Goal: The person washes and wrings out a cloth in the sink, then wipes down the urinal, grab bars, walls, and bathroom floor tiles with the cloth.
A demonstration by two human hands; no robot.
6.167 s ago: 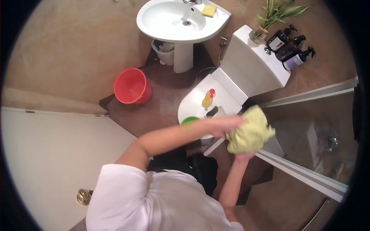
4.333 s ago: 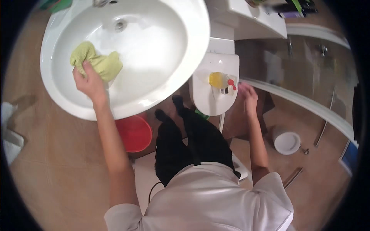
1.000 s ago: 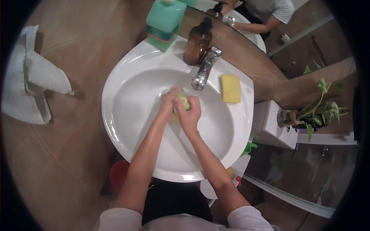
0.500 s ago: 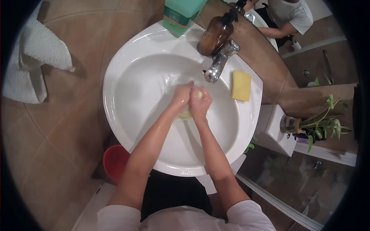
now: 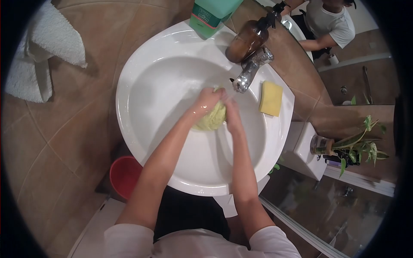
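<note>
A wet, yellow-green cloth (image 5: pixel 213 120) hangs bunched between my two hands, low inside the white sink (image 5: pixel 144 124). My left hand (image 5: pixel 207 101) is closed around its upper left part. On the other side, my right hand (image 5: pixel 231 111) is closed on the right edge, its fingers partly hidden. Both hands are close together just below the chrome faucet (image 5: pixel 247 77), and the skin looks wet. The cloth's lower folds spread out toward the basin floor.
On the sink rim are a yellow sponge (image 5: pixel 271 99), an amber pump bottle (image 5: pixel 246 42) and a green container (image 5: pixel 211 17). A white towel (image 5: pixel 56 36) hangs at left, a red bucket (image 5: pixel 124 176) stands below, and a potted plant (image 5: pixel 357 148) sits at right.
The cloth, mostly hidden in my hands before, now shows as a larger, looser bundle between them. My hands have moved slightly apart and turned; the view has shifted a little.
</note>
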